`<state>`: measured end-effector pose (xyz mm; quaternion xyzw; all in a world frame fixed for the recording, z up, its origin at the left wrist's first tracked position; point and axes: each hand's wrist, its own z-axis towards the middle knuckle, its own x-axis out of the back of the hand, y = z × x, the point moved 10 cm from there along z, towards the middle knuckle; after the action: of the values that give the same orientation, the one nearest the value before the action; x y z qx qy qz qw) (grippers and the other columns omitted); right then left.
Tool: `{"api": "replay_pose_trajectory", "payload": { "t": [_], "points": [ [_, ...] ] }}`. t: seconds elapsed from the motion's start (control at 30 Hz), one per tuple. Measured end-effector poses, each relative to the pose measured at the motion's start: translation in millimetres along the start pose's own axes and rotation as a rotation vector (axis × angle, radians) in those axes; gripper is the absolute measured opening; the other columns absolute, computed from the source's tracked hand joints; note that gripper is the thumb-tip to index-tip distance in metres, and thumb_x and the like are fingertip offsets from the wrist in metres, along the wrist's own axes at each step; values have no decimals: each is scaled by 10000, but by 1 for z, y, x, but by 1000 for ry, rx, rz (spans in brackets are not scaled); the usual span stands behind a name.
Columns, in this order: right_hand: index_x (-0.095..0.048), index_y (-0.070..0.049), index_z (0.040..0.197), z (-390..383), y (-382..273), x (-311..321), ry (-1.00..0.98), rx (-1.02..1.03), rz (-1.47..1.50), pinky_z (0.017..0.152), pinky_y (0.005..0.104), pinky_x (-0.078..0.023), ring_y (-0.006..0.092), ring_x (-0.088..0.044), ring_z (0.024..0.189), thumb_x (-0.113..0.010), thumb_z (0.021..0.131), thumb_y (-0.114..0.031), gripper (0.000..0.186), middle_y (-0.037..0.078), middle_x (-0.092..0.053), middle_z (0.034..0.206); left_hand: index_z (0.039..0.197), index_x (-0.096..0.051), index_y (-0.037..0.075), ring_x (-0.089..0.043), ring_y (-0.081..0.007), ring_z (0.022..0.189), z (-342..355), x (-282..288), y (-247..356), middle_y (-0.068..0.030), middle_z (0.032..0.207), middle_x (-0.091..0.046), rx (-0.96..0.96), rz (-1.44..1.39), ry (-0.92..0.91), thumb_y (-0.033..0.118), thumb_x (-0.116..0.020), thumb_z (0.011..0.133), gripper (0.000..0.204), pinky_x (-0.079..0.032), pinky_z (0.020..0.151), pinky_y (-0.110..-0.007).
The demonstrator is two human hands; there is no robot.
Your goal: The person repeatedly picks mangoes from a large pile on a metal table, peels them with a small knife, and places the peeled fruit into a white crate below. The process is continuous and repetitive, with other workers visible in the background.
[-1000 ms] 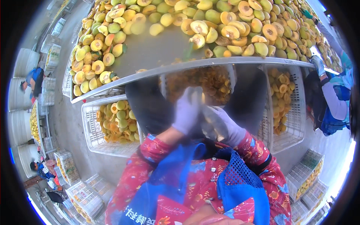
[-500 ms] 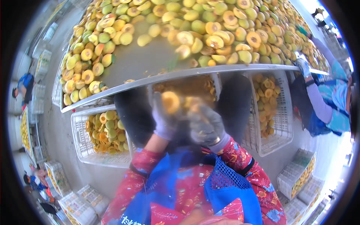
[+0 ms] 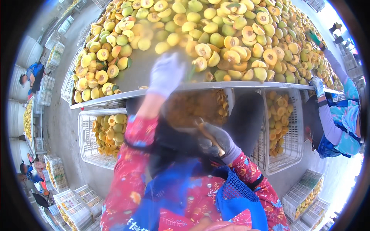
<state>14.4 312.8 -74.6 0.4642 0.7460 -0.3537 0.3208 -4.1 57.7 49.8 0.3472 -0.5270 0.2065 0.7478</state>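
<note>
The left hand (image 3: 167,74), in a pale lavender glove, lies extended over the metal table (image 3: 135,74), past the near rim and above a bare grey patch. Its fingers are blurred, so from my remote seat I cannot tell whether they are apart or together, nor whether they touch anything. The yellow-green fruit (image 3: 232,57), much of it halved with the cut faces showing, is heaped beyond and to both sides of this patch; the nearest pieces lie just beside the fingers. The right hand (image 3: 221,136), in a grey glove, is held low over the lap, its fingers clamped on a slender tool (image 3: 210,135) with a brownish shaft, which slants up and to the left; I cannot make out its tip clearly. Between the dark-clad legs I note a middle crate (image 3: 231,101) holding orange pieces, partly blurred. A left crate (image 3: 85,143) and a right crate (image 3: 295,142), both white and slatted, flank the legs and contain more fruit, halves among it. The sleeves are red with a floral print, and a blue apron (image 3: 239,194) covers part of the torso. At the right edge of my view, a co-worker (image 3: 333,129) sits at the same table, one gloved hand at its rim. Further crates (image 3: 304,192) stand at lower right.
</note>
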Motion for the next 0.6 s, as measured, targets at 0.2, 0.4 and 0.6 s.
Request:
{"api": "replay_pose_trajectory", "payload": {
  "t": [0.2, 0.4, 0.6],
  "points": [
    [-628, -56, 1100, -44, -34, 8, 363, 159, -514, 477, 222, -394, 61, -526, 576, -560, 1040, -404, 360, 4, -541, 673, 1288, -601, 46, -636, -402, 1120, 40, -88, 13, -240, 1181, -667, -140, -344, -239, 390, -704, 855, 562, -497, 981, -464],
    [-612, -45, 1104, -60, -75, -34, 344, 441, -823, 519, 262, -474, 110, -559, 557, -557, 1040, -297, 266, 10, -591, 724, 1296, -585, 13, -659, -260, 1122, -34, -25, 38, -104, 1206, -694, -55, -1250, -340, 262, -737, 870, 516, -524, 934, -367],
    [-508, 22, 1060, -80, -77, -118, 314, 1098, -1758, 554, 474, -507, 421, -668, 673, -588, 984, -123, 182, 240, -651, 763, 1326, -561, 20, -616, -130, 1057, -104, -15, 37, -55, 1186, -638, -207, -1226, -277, 354, -569, 1030, 446, -540, 874, -289]
  ]
}}
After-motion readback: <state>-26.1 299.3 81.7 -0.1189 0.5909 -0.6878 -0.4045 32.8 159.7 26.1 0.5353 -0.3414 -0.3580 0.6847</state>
